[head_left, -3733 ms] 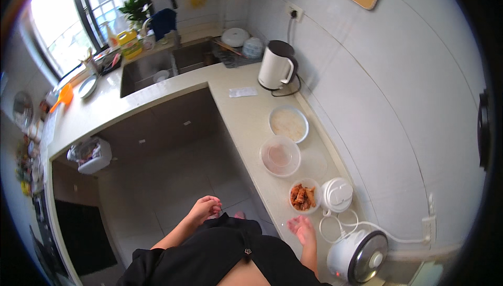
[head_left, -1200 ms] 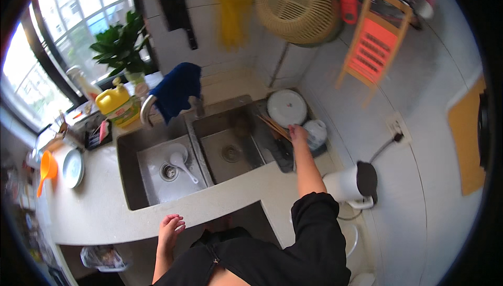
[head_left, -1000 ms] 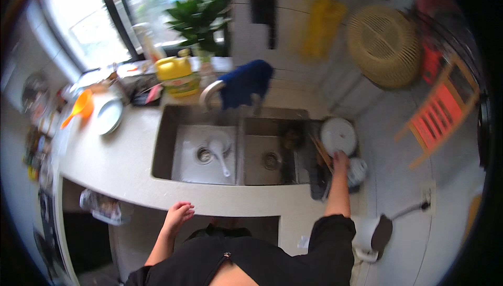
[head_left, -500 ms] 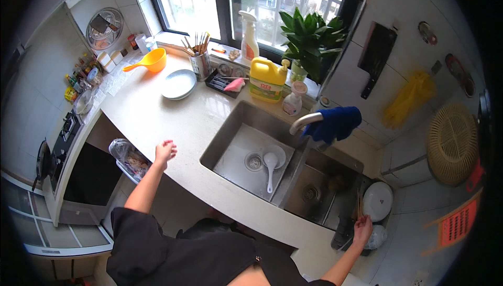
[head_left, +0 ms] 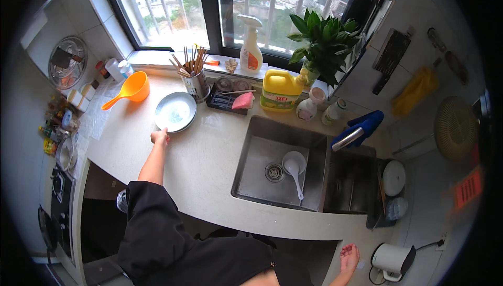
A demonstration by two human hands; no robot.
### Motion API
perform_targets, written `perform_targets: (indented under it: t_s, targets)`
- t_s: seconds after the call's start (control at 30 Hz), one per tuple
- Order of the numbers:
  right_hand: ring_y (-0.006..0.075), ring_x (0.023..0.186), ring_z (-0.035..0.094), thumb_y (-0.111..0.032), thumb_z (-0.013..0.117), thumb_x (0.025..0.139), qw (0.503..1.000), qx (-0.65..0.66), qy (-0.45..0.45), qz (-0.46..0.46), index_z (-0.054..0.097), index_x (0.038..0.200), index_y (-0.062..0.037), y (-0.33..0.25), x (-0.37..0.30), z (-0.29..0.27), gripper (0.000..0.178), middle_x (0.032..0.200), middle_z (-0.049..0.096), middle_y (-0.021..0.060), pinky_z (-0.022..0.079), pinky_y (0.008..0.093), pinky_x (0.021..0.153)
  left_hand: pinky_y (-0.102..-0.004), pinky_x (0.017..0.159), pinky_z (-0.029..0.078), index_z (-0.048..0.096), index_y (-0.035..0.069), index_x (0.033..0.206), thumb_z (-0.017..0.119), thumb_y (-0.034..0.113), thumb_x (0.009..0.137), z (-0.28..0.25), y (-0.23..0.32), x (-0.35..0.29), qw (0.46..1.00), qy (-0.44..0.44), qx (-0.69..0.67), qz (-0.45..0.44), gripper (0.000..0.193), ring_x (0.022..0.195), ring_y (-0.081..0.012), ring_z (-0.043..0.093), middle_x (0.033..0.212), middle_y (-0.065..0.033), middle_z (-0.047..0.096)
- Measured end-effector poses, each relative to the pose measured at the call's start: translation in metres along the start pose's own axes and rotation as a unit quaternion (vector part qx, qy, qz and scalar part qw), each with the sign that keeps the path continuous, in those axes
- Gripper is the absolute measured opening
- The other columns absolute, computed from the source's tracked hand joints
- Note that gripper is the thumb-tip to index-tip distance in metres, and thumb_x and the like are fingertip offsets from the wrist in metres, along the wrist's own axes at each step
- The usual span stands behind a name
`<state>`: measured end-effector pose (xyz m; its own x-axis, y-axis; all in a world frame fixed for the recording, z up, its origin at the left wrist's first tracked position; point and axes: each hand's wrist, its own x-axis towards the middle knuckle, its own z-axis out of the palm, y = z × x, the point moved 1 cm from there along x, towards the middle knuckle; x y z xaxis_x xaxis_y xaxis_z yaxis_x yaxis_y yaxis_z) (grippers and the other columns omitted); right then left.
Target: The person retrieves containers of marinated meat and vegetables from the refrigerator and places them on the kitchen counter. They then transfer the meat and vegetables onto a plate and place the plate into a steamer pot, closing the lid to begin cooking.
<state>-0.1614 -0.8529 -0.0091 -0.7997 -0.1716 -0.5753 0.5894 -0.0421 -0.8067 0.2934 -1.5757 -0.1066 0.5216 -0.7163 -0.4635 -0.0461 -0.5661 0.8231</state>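
At the near rim of a small stack of pale plates (head_left: 175,112) on the worktop, the thumb and fingers of my left hand (head_left: 160,137) are closed on the edge. My right hand (head_left: 349,258) hangs above the counter's right part, holding nothing, its fingers loosely curled and a little apart. A white kettle (head_left: 390,258) stands beside it. In the larger basin of the sink (head_left: 251,149) a white ladle (head_left: 296,173) rests in a small white bowl (head_left: 292,159) by the drain.
An orange dipper (head_left: 136,88) and a can of chopsticks (head_left: 196,84) stand behind the plates. A black tray (head_left: 222,102) holds a pink sponge (head_left: 243,101). A yellow jug (head_left: 280,89) is behind the sink. The faucet (head_left: 347,140) has a blue cloth over it. Dishes (head_left: 394,178) stand at right.
My left hand has reached forward to the plates and taken hold of their rim. My right hand has left the dish rack and come back toward the kettle. The view has shifted left.
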Motion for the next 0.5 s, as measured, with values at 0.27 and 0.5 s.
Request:
perform_targets:
  t_s: [0.27,0.5]
  targets:
    - [0.0153,0.071,0.054,-0.018,0.050,0.088,1.000,0.008,0.024,-0.015,0.053,0.087,-0.0064,0.021,-0.078,0.032,0.012,0.078,0.056,0.0052,0.044,0.0262,0.062,-0.0317,0.044,0.049,0.053,-0.005,0.082,0.055,-0.004,0.068,0.001,0.012,0.030,0.996,-0.069,0.037,-0.038,0.014,0.057,-0.0212,0.059,0.074,-0.0123,0.058]
    - [0.0154,0.072,0.054,-0.016,0.051,0.087,0.999,0.026,0.008,-0.038,0.053,0.087,-0.0066,0.036,-0.088,0.055,0.010,0.078,0.056,0.0049,0.044,0.0261,0.062,-0.0352,0.049,0.052,0.050,-0.005,0.094,0.042,-0.004,0.070,-0.026,0.041,0.016,0.983,-0.174,0.013,0.059,0.024,0.059,-0.0257,0.060,0.079,-0.0159,0.058]
